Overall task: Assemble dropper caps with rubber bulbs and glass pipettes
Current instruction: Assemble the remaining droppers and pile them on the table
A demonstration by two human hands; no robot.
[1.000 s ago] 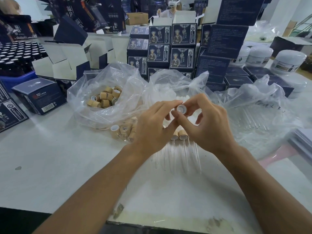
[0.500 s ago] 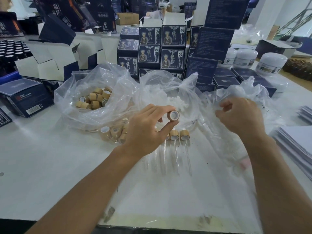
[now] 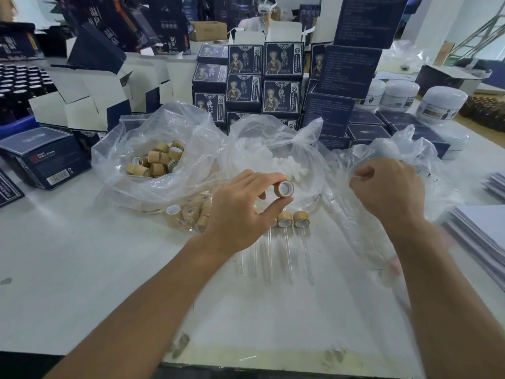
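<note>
My left hand [image 3: 240, 214] pinches a bamboo dropper cap [image 3: 284, 189] between thumb and fingertips, its white-lined opening facing me. Below it several finished droppers [image 3: 293, 222] lie in a row on the table, their glass pipettes [image 3: 287, 255] pointing toward me. My right hand [image 3: 388, 190] is curled in the clear bag of pipettes [image 3: 426, 170] on the right. Its thumb and forefinger pinch a thin pale piece that looks like a glass pipette's end. A middle bag holds white rubber bulbs [image 3: 284, 164]. The left bag holds loose bamboo caps [image 3: 157, 160].
More caps [image 3: 188, 214] sit under plastic film by my left wrist. Stacked dark blue boxes [image 3: 262, 83] wall off the back, white jars [image 3: 442, 103] stand at back right, a paper stack [image 3: 481, 231] lies at right, and a blue box [image 3: 43, 157] at left.
A second ago both hands worked on the cap together. My right hand has since gone right to the pipette bag, and my left hand keeps the cap in place.
</note>
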